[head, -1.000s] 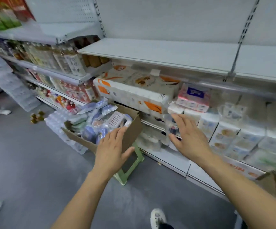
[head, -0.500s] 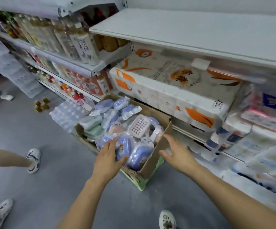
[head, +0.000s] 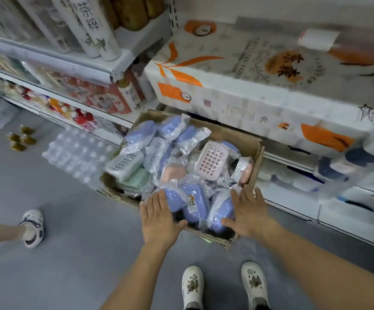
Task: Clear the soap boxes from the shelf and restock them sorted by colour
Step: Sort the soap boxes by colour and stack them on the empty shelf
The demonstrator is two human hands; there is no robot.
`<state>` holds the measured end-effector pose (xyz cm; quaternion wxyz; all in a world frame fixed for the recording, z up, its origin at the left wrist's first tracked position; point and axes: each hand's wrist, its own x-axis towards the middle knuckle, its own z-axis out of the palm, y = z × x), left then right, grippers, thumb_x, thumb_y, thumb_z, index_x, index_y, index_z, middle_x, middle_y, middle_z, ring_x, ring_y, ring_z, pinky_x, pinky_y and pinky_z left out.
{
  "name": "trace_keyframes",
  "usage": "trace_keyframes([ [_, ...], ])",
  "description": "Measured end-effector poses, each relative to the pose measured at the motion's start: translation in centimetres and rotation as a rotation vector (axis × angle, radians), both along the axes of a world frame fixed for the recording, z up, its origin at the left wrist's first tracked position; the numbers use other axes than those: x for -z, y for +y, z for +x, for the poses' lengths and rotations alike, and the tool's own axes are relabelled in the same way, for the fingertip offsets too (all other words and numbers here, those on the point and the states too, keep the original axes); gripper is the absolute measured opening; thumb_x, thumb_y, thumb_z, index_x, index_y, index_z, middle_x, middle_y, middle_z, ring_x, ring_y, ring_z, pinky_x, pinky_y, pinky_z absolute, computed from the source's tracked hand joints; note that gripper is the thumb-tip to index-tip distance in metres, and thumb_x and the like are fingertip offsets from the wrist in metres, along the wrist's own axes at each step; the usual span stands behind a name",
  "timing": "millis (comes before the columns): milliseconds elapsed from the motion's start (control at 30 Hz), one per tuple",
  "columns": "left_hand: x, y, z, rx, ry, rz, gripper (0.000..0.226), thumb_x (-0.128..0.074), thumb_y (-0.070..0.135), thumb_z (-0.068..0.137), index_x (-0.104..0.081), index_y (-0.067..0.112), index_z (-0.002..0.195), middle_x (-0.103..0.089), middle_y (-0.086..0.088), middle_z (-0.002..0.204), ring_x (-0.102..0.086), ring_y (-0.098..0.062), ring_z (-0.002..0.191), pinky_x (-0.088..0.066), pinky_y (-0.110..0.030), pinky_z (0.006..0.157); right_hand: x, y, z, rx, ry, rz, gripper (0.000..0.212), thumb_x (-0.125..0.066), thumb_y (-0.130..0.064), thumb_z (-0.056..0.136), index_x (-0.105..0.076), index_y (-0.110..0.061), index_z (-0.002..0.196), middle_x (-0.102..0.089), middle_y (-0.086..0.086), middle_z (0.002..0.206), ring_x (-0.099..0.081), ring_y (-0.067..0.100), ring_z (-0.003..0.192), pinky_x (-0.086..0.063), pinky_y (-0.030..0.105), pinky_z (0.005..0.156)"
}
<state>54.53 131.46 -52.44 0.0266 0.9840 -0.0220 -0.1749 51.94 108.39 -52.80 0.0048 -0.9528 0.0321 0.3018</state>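
Observation:
A cardboard box [head: 251, 142] stands in front of the shelves, filled with several soap boxes in clear plastic wrap. Most are blue [head: 195, 199], some pink [head: 172, 173], some green [head: 134, 179], and one pink grid tray [head: 211, 159] lies on top. My left hand [head: 158, 217] lies with straight fingers on the near left blue soap boxes. My right hand [head: 247, 212] lies flat on the near right blue ones, by the box's right flap. Neither hand grips anything.
A big white-and-orange pack of paper rolls [head: 271, 79] fills the shelf above the box. Bottles [head: 87, 25] line the shelves to the left. A wrapped pack of water bottles [head: 78, 153] lies on the grey floor. Another person's shoe [head: 33, 227] stands at the left; my shoes [head: 192, 285] are below.
My view has dropped and closed in on the box. My right hand left the shelf goods and came down onto the box; my left hand slid onto the near soap boxes.

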Motion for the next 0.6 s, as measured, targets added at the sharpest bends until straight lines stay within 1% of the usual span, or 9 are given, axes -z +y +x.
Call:
trace_keyframes([
  [33, 0.5, 0.2, 0.6, 0.037, -0.007, 0.003, 0.114, -0.058, 0.066, 0.081, 0.009, 0.01, 0.154, -0.006, -0.009, 0.163, -0.002, -0.024, 0.151, 0.006, -0.044, 0.12, 0.6, 0.4, 0.1, -0.002, 0.017, -0.018, 0.093, -0.03, -0.071, 0.089, 0.0, -0.013, 0.155, -0.017, 0.019, 0.158, 0.002, 0.035, 0.148, 0.005, 0.052, 0.117],
  [100, 1.4, 0.6, 1.8, 0.112, -0.024, 0.01, 0.117, -0.06, 0.066, 0.08, 0.012, 0.012, 0.154, -0.004, -0.01, 0.162, -0.005, -0.026, 0.15, 0.002, -0.047, 0.12, 1.2, 1.4, 0.4, 0.027, 0.007, -0.015, 0.084, -0.028, -0.07, 0.091, 0.001, -0.024, 0.155, -0.019, 0.021, 0.157, -0.001, 0.039, 0.147, 0.004, 0.051, 0.118],
  [200, 2.6, 1.5, 3.9, 0.218, -0.027, 0.015, 0.118, -0.064, 0.064, 0.078, 0.014, 0.018, 0.154, -0.006, -0.008, 0.161, -0.015, -0.03, 0.146, -0.006, -0.049, 0.12, 1.7, 3.6, 1.2, 0.067, -0.028, 0.041, 0.075, -0.031, -0.068, 0.092, 0.001, -0.038, 0.153, -0.029, 0.019, 0.151, -0.02, 0.039, 0.141, -0.011, 0.05, 0.117],
  [267, 3.3, 2.0, 5.0, 0.275, -0.027, 0.027, 0.119, -0.069, 0.061, 0.076, 0.012, 0.021, 0.155, -0.015, -0.01, 0.16, -0.03, -0.032, 0.141, -0.017, -0.05, 0.117, 2.1, 5.2, 1.7, 0.135, 0.001, 0.137, 0.079, -0.038, -0.067, 0.091, 0.003, -0.04, 0.152, -0.031, 0.018, 0.148, -0.032, 0.038, 0.134, -0.022, 0.048, 0.113],
  [333, 4.2, 2.4, 5.8, 0.339, -0.089, 0.03, 0.126, -0.082, 0.057, 0.063, -0.003, 0.018, 0.154, -0.042, -0.016, 0.146, -0.055, -0.036, 0.117, -0.04, -0.051, 0.102, 3.1, 6.4, 1.8, 0.298, 0.026, 0.28, 0.086, -0.05, -0.059, 0.09, 0.007, -0.041, 0.152, -0.024, 0.019, 0.15, -0.033, 0.04, 0.134, -0.029, 0.045, 0.111],
  [367, 4.5, 2.6, 6.0, 0.361, -0.097, 0.031, 0.128, -0.086, 0.055, 0.057, -0.009, 0.015, 0.151, -0.051, -0.017, 0.136, -0.062, -0.036, 0.103, -0.047, -0.049, 0.092, 3.6, 6.6, 1.8, 0.391, 0.019, 0.351, 0.09, -0.056, -0.054, 0.089, 0.008, -0.042, 0.151, -0.021, 0.019, 0.151, -0.031, 0.04, 0.135, -0.032, 0.045, 0.111],
  [433, 4.8, 3.1, 6.3, 0.393, -0.098, 0.039, 0.127, -0.086, 0.054, 0.057, -0.008, 0.013, 0.149, -0.055, -0.017, 0.127, -0.063, -0.035, 0.091, -0.051, -0.047, 0.083, 4.3, 6.6, 1.9, 0.552, -0.025, 0.447, 0.101, -0.066, -0.048, 0.083, 0.008, -0.04, 0.151, -0.027, 0.019, 0.149, -0.03, 0.038, 0.136, -0.033, 0.045, 0.11],
  [533, 3.8, 3.2, 6.7, 0.386, -0.052, -0.074, 0.114, -0.077, 0.053, 0.072, -0.003, 0.017, 0.151, -0.051, -0.016, 0.129, -0.061, -0.037, 0.094, -0.051, -0.046, 0.079, 3.9, 6.0, 2.1, 0.691, -0.093, 0.449, 0.114, -0.077, -0.052, 0.071, 0.0, -0.03, 0.153, -0.041, 0.014, 0.142, -0.037, 0.033, 0.132, -0.037, 0.04, 0.106],
  [600, 2.3, 2.6, 6.7, 0.34, 0.015, -0.186, 0.109, -0.068, 0.055, 0.08, 0.002, 0.018, 0.155, -0.039, -0.013, 0.141, -0.054, -0.037, 0.113, -0.049, -0.047, 0.088, 3.1, 5.6, 2.1, 0.742, -0.164, 0.437, 0.113, -0.08, -0.055, 0.065, -0.014, -0.021, 0.151, -0.044, 0.011, 0.139, -0.038, 0.031, 0.131, -0.037, 0.039, 0.106],
])
